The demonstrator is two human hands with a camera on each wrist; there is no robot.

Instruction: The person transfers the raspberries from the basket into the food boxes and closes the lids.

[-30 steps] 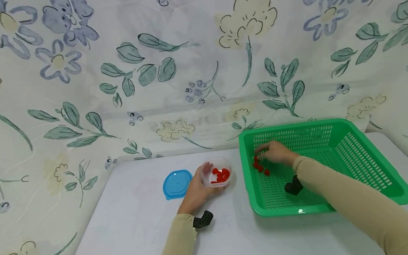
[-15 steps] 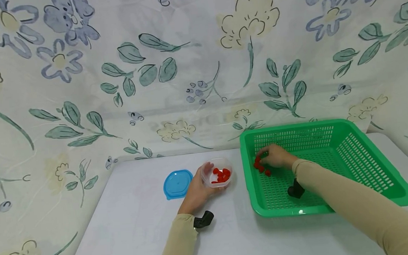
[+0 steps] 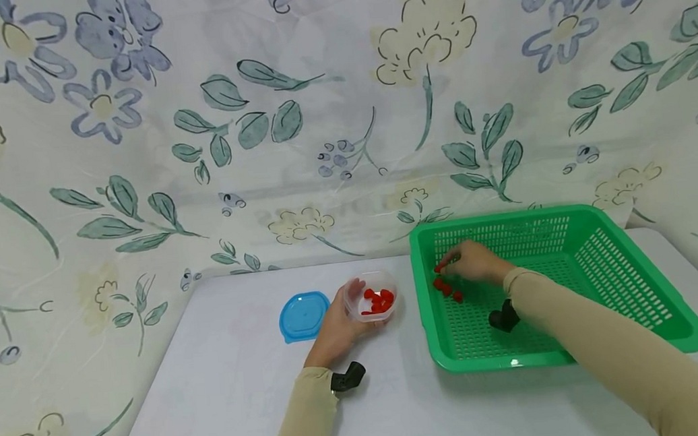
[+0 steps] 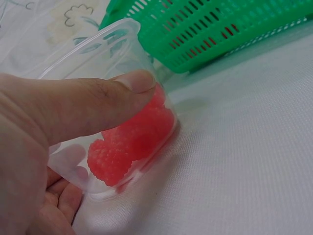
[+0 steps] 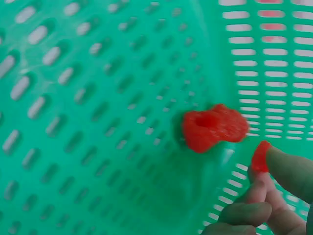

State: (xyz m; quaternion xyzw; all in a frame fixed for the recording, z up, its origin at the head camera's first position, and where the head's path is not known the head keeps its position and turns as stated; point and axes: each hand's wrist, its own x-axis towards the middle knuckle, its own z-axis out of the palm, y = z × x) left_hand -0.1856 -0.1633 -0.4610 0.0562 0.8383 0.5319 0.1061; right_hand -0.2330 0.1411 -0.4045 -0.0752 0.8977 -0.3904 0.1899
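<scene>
My left hand [image 3: 335, 330] grips a small clear plastic tub [image 3: 386, 317] on the white table. Several red raspberries [image 4: 110, 161] lie in the bottom of the tub; in the left wrist view my thumb [image 4: 102, 100] presses along its near wall. Inside the green basket, my right hand [image 3: 478, 264] pinches one raspberry [image 5: 261, 156] between thumb and fingertips, close to the basket's left wall. More raspberries [image 3: 447, 290] sit on the basket floor just below those fingers, and two of them show pressed together in the right wrist view.
The green slotted basket [image 3: 475, 363] stands on the right of the table, its rim rising between the tub and my right hand. A blue lid [image 3: 304, 314] lies flat left of the tub. Behind the table hangs a flowered cloth [image 3: 343, 130].
My right hand dipped in among the basket's raspberries, then drew slightly back toward the far left corner with one raspberry in its fingertips. The left hand and tub have stayed put.
</scene>
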